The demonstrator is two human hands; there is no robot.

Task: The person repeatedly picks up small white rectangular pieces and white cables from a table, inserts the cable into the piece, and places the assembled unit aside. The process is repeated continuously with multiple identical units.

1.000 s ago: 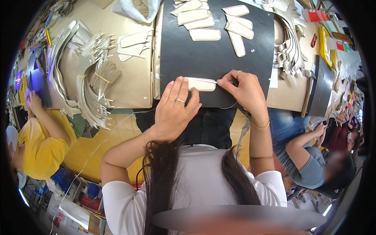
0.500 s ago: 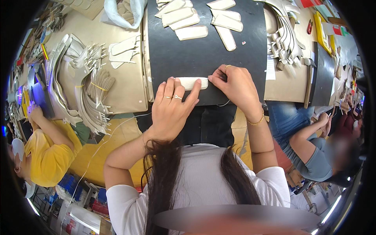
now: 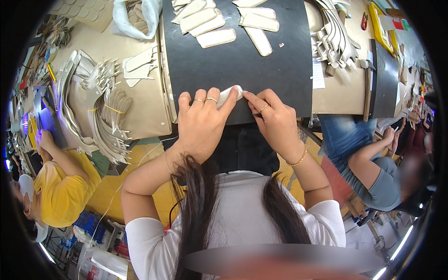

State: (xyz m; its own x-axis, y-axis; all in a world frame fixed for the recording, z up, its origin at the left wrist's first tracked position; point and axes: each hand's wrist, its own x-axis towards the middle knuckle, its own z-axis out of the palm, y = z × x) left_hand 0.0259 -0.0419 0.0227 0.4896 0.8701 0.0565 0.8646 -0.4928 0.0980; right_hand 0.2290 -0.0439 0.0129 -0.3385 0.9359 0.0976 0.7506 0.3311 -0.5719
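An off-white, flat, elongated piece with a rounded end [image 3: 227,95] lies tilted near the front edge of the black work board [image 3: 280,70]. My left hand [image 3: 200,123] holds it down from above, its fingers bent over it and one fingertip close to the rounded end. The piece's lower part is hidden under that hand. At the rounded end, my right hand [image 3: 277,121] has its fingers pinched together against the rim. Farther back on the board lie several similar off-white pieces [image 3: 217,37], some overlapping, and another loose one [image 3: 258,41].
Bundles of long beige strips [image 3: 95,107] lie on the left table. Flat beige pieces [image 3: 139,63] and a white plastic bag [image 3: 121,21] are nearby. More curved strips [image 3: 333,37] and a hammer [image 3: 367,74] lie right. Co-workers sit on both sides, one in a yellow shirt [image 3: 65,186].
The piece under my hands has turned from lying level to slanting, its rounded end now up and to the right. My right hand has moved lower and left, staying at that end.
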